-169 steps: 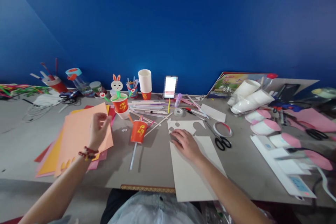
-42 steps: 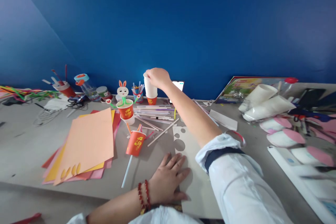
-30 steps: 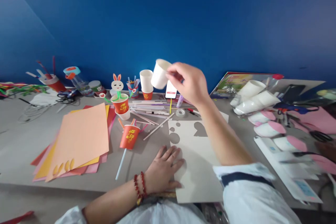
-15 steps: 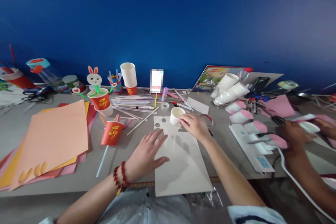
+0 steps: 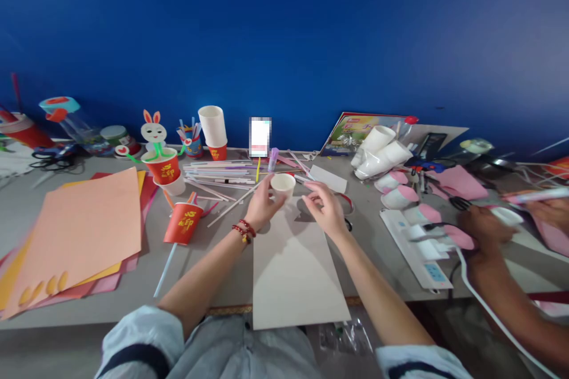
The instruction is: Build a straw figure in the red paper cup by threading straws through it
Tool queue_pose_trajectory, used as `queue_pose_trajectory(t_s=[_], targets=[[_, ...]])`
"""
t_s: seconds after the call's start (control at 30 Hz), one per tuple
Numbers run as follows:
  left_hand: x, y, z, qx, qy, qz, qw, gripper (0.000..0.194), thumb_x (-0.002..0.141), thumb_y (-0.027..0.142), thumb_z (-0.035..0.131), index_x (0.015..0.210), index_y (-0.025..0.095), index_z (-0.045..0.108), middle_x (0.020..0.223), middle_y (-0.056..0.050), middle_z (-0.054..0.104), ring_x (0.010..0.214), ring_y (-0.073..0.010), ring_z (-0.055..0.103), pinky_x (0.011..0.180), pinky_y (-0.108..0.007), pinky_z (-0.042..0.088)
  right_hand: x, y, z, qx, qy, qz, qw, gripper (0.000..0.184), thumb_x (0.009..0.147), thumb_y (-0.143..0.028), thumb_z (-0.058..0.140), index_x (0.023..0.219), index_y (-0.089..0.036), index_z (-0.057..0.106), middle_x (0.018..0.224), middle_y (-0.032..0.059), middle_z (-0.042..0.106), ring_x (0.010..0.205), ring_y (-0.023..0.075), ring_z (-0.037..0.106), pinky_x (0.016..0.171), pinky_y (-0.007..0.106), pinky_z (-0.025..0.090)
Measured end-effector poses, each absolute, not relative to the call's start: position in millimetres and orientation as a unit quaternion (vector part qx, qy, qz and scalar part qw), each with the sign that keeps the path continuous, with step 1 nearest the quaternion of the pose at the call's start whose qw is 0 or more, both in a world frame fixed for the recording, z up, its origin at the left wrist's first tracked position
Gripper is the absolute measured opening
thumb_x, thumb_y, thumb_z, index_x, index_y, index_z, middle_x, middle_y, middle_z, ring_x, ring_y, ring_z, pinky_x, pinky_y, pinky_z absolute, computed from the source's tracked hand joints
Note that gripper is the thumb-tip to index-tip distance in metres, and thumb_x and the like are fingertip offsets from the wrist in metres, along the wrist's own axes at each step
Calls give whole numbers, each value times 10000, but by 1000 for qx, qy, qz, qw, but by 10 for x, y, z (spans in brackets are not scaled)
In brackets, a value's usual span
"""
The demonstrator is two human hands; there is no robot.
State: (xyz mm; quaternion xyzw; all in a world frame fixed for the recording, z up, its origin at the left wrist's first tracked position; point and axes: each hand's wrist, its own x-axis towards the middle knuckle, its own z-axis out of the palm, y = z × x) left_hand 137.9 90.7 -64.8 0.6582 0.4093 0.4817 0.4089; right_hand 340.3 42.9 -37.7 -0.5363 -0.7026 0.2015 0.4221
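A small white paper cup [image 5: 283, 183] is at the far end of a white sheet [image 5: 296, 284] that lies in front of me. My left hand [image 5: 263, 204], with red beads on its wrist, grips the cup's left side between thumb and fingers. On the other side, a small gap separates my right hand [image 5: 325, 207] from the cup. Its fingers are bent and apart, with nothing visible between them. My hands and the cup hide much of the sheet's far edge.
Straws [image 5: 222, 172] and a tape roll's surroundings lie behind the cup. To the left are a red cup [image 5: 182, 223], a rabbit figure [image 5: 153, 132] and coloured paper [image 5: 89, 219]. A power strip [image 5: 415, 249] lies right, near a co-worker's hand [image 5: 484, 225].
My left hand has moved from above the sheet up to the cup and taken hold of it. The right hand has let go and drawn slightly away. The view has shifted a little.
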Motion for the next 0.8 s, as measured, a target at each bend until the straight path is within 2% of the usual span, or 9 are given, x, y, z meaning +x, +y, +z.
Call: queue_pose_trajectory(t_s=[0.07,0.17,0.27,0.43,0.57,0.63,0.7,0.8], targets=[[1338,911,-612,544,402,530,511,589,784,344,704,1325,234,499,1254,-118,621,1068,-258,644,793,-342,574,3385,456,-456,-544,-649,266,461,311,922,-443,562,1161,-258,637,1068,94,727,822,234,730,735,386,618],[1353,868,-625,379,381,562,629,469,773,395,685,1199,236,569,1129,-77,654,931,-206,666,689,-283,570,3281,562,-595,-531,-651,310,445,309,942,-465,508,1078,-242,674,908,55,750,811,221,743,699,361,629],[1434,812,-731,327,412,580,622,424,795,433,640,1151,224,544,1116,-70,637,915,-177,657,692,-268,566,3185,723,-684,-533,-645,311,451,354,948,-496,475,1083,-244,683,952,72,752,862,237,738,694,382,625],[1491,820,-874,297,439,593,607,462,767,463,673,1135,235,511,1132,-59,636,909,-167,661,700,-271,566,3175,902,-719,-556,-627,241,490,430,962,-514,428,1259,-250,594,1268,115,658,1149,265,644,889,434,567],[1476,832,-891,312,444,591,597,473,788,468,656,1170,237,500,1135,-64,637,916,-171,666,706,-274,570,3226,919,-744,-571,-640,200,473,367,970,-465,420,1133,-234,655,1208,126,682,1152,277,633,924,442,541],[1470,825,-893,331,447,587,588,477,800,463,652,1183,225,499,1116,-71,639,913,-177,666,717,-283,572,3294,898,-748,-584,-640,170,469,356,972,-438,412,1136,-220,640,1238,147,659,1190,284,604,967,456,512],[1465,822,-891,361,451,577,577,499,807,461,657,1209,209,501,1091,-83,645,905,-187,668,722,-300,574,3376,839,-757,-591,-648,153,455,344,983,-396,379,1138,-216,627,1209,147,670,1145,275,628,965,456,510],[1455,837,-872,438,447,548,555,567,775,405,722,1257,191,515,1076,-96,662,910,-202,672,740,-314,571,3467,674,-814,-589,-681,144,410,246,924,-311,479,1086,-223,642,1113,123,710,1061,281,664,954,463,516]])
